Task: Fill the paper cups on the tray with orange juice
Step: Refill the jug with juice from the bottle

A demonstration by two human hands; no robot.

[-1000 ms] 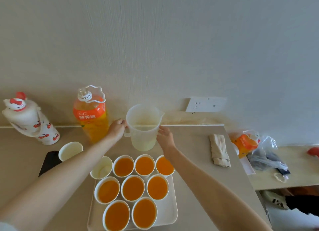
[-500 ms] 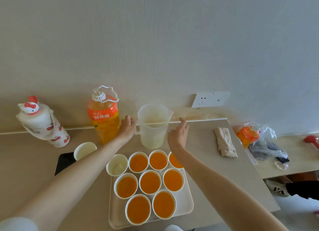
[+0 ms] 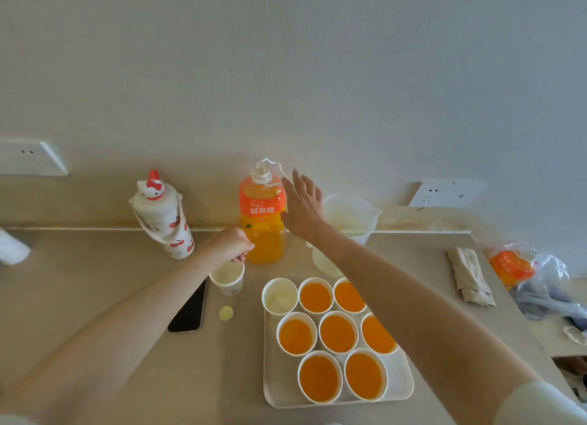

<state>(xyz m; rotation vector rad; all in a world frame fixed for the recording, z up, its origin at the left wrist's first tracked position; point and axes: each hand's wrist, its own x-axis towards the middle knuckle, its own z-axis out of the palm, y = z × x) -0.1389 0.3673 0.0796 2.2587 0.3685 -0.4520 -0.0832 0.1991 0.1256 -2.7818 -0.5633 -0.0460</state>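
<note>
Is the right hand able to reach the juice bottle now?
Probably yes: the open right hand is beside the juice bottle, nothing between them; the left hand pinches a paper cup lower down.

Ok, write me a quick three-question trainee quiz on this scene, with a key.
1. How many cups on the tray hold orange juice?
2. True or false: the right hand grips the juice bottle.
3. What does the left hand pinch? A. the phone B. the loose cup beside the tray C. the jug
Key: 1. seven; 2. false, its fingers are straight and spread; 3. B.
</note>
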